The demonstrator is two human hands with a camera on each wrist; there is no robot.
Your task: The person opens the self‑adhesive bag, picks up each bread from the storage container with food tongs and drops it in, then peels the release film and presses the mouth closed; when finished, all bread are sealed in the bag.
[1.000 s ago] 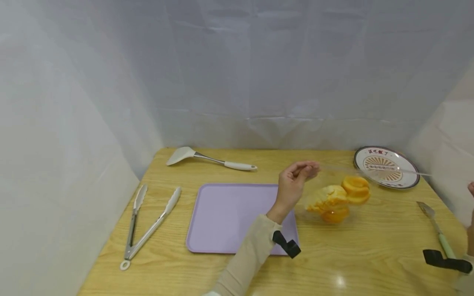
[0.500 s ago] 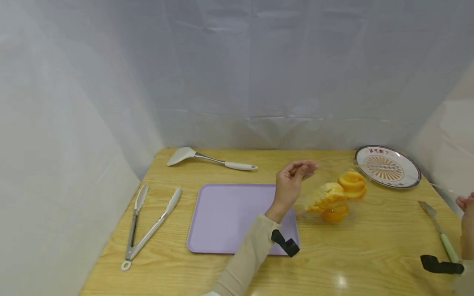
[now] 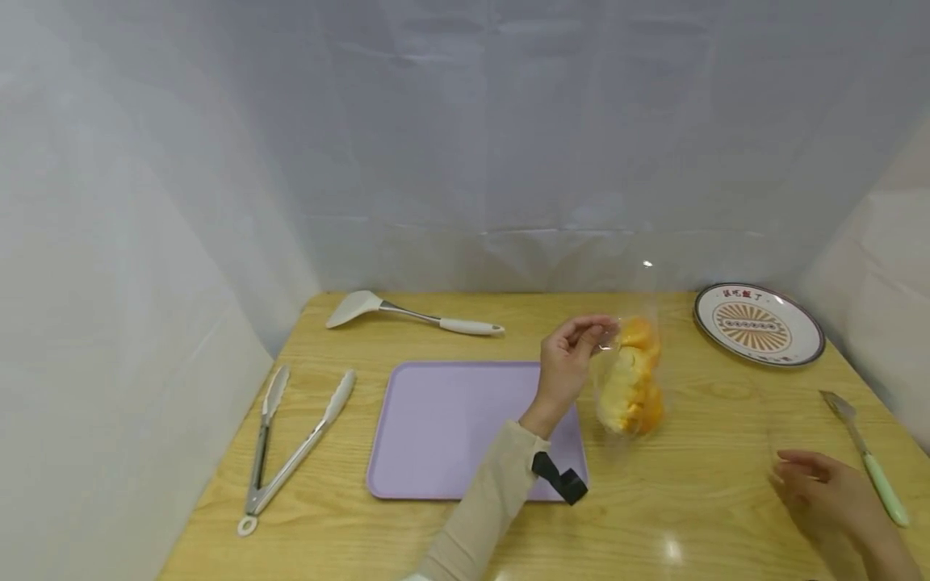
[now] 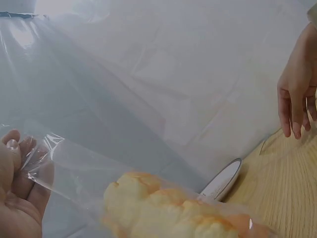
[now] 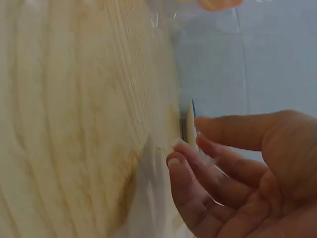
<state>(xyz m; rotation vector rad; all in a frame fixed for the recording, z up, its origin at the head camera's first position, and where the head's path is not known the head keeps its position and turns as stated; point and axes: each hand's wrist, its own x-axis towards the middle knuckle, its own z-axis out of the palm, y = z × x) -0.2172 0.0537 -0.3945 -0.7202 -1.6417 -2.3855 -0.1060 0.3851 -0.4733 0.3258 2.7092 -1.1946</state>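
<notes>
My left hand [image 3: 567,367] pinches the edge of a clear plastic bag [image 4: 74,173] between thumb and fingers. Yellow-orange bread buns [image 3: 630,383] show through the film, bunched together just right of this hand; in the left wrist view the pale bread [image 4: 158,210] fills the bottom. Over by the right side of the table, my right hand [image 3: 828,492] has loosely bent fingers, with thumb and fingertips apart in the right wrist view. A faint, see-through sliver shows near its fingertips.
A purple tray [image 3: 458,428] lies partly under the left forearm. Opened tongs [image 3: 291,460] lie at left, a white-headed turner [image 3: 414,315] behind. At right are a patterned plate [image 3: 759,323] and a green-handled utensil [image 3: 865,456].
My right hand has come from the right edge inward and down toward the table. The bag of bread has swung in narrower beside the left hand, which stays nearly still.
</notes>
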